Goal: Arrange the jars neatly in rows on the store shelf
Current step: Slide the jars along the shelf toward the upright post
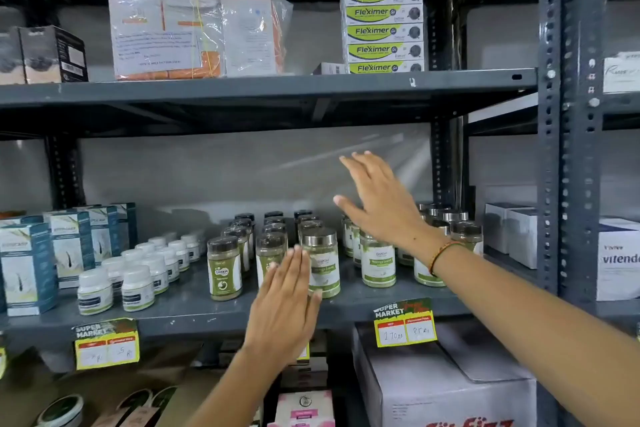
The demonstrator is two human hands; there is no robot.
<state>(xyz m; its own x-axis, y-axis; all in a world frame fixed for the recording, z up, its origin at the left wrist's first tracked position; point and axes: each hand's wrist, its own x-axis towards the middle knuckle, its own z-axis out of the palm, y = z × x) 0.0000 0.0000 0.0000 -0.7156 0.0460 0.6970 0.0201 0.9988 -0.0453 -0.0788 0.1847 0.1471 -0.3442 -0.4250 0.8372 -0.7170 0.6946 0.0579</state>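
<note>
Green-labelled jars stand in rows on the middle grey shelf (194, 308). Dark-lidded jars (224, 267) form rows left of centre. A silver-lidded jar (320, 260) stands at the front of one row, and more silver-lidded jars (378, 262) stand to its right. My left hand (284, 305) is flat with fingers together, just in front of the silver-lidded front jar and the jar beside it; I cannot tell if it touches them. My right hand (377, 198) is raised above the right group of jars, fingers spread, holding nothing.
Small white bottles (136, 288) and blue-white cartons (27, 267) fill the shelf's left part. Green Fleximer boxes (382, 21) and a wrapped bundle (194, 35) sit on the upper shelf. A perforated steel post (571, 149) rises at right. A carton (443, 392) sits below, price tags (404, 326) on the edge.
</note>
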